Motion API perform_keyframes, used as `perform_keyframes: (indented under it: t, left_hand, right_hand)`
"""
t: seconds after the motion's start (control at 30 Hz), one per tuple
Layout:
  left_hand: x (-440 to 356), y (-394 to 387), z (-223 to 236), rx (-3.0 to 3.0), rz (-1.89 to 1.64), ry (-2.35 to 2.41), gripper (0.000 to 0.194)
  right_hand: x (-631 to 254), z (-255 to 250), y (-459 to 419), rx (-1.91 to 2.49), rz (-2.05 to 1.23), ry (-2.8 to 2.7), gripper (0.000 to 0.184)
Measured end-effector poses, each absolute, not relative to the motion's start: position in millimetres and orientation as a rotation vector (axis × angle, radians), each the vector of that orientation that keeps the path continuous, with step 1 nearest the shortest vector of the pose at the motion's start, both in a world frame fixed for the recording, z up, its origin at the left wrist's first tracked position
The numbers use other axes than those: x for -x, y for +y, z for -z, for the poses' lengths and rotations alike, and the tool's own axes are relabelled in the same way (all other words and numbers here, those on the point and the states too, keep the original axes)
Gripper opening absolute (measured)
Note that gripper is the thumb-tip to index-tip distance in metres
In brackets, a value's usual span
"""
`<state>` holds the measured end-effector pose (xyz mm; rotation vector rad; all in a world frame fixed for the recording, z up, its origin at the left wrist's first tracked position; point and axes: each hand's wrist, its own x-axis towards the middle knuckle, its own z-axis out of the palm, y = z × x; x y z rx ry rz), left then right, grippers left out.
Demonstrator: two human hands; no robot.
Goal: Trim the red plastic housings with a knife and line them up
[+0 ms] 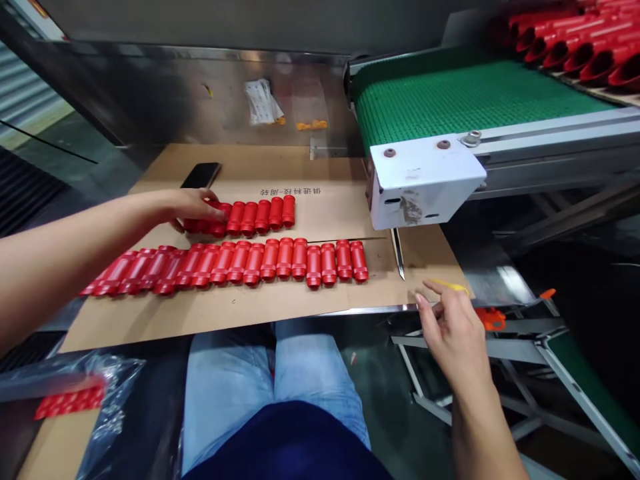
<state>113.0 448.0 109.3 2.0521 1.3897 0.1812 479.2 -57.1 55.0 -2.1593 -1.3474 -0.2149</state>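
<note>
Short red plastic tubes with ringed ends stand side by side in two rows on a brown cardboard sheet (330,190). My left hand (197,203) reaches over the left end of the shorter back row (263,217). Its fingers and thumb curl round several red tubes (205,227) there, partly hiding them. The longer front row (243,262) runs below my left forearm. My right hand (453,327) hovers by the table's front edge, thumb and index finger apart. A thin yellow piece (457,288) shows behind its index finger; whether the hand touches it, I cannot tell.
A black phone (201,175) lies behind the left hand. A pointed metal blade (398,255) lies below a white bracket (425,183) of the green conveyor (465,93). More red tubes (580,47) are stacked on the conveyor. A clear plastic bag (115,393) sits lower left.
</note>
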Motion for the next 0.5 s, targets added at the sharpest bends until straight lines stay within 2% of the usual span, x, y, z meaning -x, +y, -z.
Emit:
perform_keyframes:
  t: [0.27, 0.43, 0.5]
  left_hand:
    - [-131, 440, -124, -1.923, -0.197, 1.529, 0.033]
    - [-143, 424, -133, -1.849, -0.293, 1.519, 0.042]
    - [-162, 409, -125, -1.826, -0.366, 1.421, 0.042]
  right_hand:
    - [-449, -18, -105, 1.997, -0.055, -1.194, 0.029]
    - [-441, -14, -138, 1.92, 0.082, -1.122, 0.024]
    - [-433, -10, -148, 1.894, 0.024, -1.052, 0.023]
